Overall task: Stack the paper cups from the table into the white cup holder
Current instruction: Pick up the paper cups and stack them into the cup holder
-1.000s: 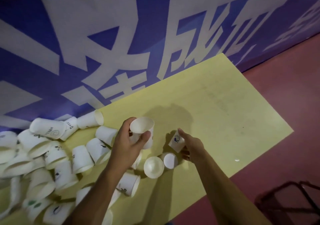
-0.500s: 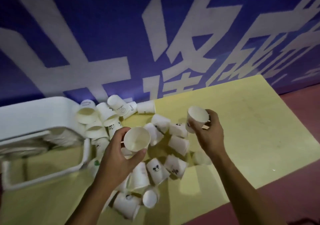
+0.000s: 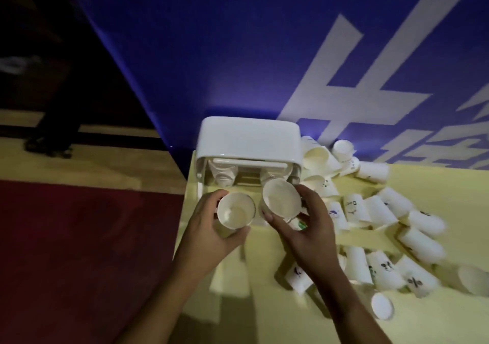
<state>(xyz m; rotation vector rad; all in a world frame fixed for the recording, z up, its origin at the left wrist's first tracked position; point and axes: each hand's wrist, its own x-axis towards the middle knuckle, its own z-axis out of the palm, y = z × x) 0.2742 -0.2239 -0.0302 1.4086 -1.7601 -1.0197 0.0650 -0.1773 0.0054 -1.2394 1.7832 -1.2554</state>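
Note:
The white cup holder stands at the table's far left corner against the blue wall, with stacked cups hanging under its top. My left hand grips a paper cup, mouth toward me, just in front of the holder's left side. In my right hand is a second paper cup, mouth toward me and tilted, just below the holder's right opening. Several loose paper cups lie on their sides to the right.
The yellow table ends just left of the holder; red floor lies beyond its left edge. A blue banner wall with white characters backs the table. One cup rests alone near the front.
The view swung left and the holder now sits centred. Both hands carried their cups from above the loose pile to the front of the holder.

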